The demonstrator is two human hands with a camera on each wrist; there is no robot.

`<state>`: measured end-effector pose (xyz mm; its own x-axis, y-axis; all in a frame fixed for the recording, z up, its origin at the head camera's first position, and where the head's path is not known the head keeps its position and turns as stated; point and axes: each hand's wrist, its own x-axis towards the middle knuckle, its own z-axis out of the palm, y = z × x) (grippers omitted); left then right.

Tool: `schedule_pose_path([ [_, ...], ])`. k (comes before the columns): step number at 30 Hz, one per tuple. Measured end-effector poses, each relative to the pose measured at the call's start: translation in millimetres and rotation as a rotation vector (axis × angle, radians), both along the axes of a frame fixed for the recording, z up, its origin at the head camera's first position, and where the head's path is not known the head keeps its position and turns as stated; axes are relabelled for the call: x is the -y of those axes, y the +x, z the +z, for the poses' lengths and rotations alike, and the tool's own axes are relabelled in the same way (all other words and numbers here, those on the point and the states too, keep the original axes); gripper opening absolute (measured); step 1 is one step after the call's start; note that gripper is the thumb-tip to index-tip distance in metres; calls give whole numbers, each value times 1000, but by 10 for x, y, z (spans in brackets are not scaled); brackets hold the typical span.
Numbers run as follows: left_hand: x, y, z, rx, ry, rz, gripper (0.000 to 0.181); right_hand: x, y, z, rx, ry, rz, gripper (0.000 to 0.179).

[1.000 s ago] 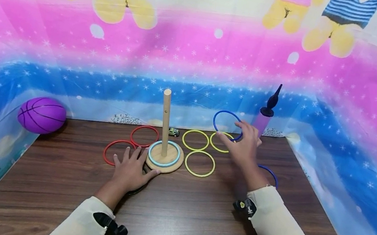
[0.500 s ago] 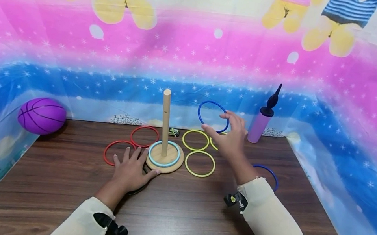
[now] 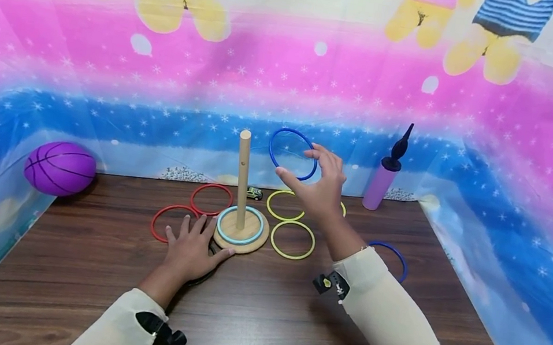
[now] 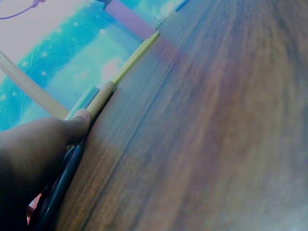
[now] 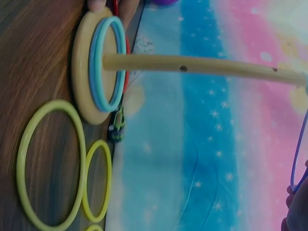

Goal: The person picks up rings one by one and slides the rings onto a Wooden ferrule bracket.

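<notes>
wooden table (image 3: 251, 321) runs back to a patterned cloth (image 3: 290, 69); from left, a purple ball (image 3: 60, 169) sits at the back-left edge, the left hand (image 3: 190, 251) lies spread wide, touching the round base (image 3: 249, 230) of the peg (image 3: 243, 174), a gap separates the peg from the blue ring (image 3: 270, 147) pinched aloft by the right hand (image 3: 320, 191), and a pump (image 3: 380, 187) stands near the back edge

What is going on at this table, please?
Someone is working at a wooden post. The right hand holds a blue ring in the air, to the right of the post and not yet over it. The left hand touches the round base, where at least one light blue ring circles the post. Yellow rings and red rings lie on the table.
</notes>
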<state>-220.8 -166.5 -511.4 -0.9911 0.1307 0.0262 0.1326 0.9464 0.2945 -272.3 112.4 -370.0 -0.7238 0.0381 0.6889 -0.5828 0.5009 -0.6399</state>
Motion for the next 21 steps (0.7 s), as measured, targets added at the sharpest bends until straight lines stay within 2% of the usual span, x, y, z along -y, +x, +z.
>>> schedule_pose_path([
  [5,-3,3,9,2,-2,2,99,133,29,64,-8,-22,33,58],
  [12,5,-12,0,2,-6,4,98,296,40,152,-14,0,61,61],
  [21,6,-9,-14,8,4,0,101,418,41,143,27,59,77,74],
])
